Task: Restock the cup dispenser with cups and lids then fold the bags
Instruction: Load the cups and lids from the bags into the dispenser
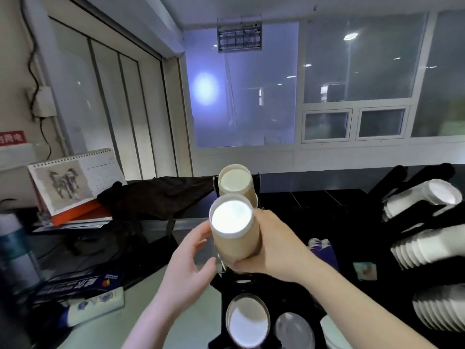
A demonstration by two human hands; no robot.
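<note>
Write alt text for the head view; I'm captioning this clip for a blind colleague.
A person's right hand grips a stack of brown paper cups over a black cup dispenser, while the left hand hovers open beside it. More white cups sit in racks to the right; a desk calendar stands at left.

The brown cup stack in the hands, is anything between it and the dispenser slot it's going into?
Nothing visible blocks it. The right hand grips the brown cup stack, the left hand steadies it beside the dispenser; the slot itself is hidden behind the stack.
</note>
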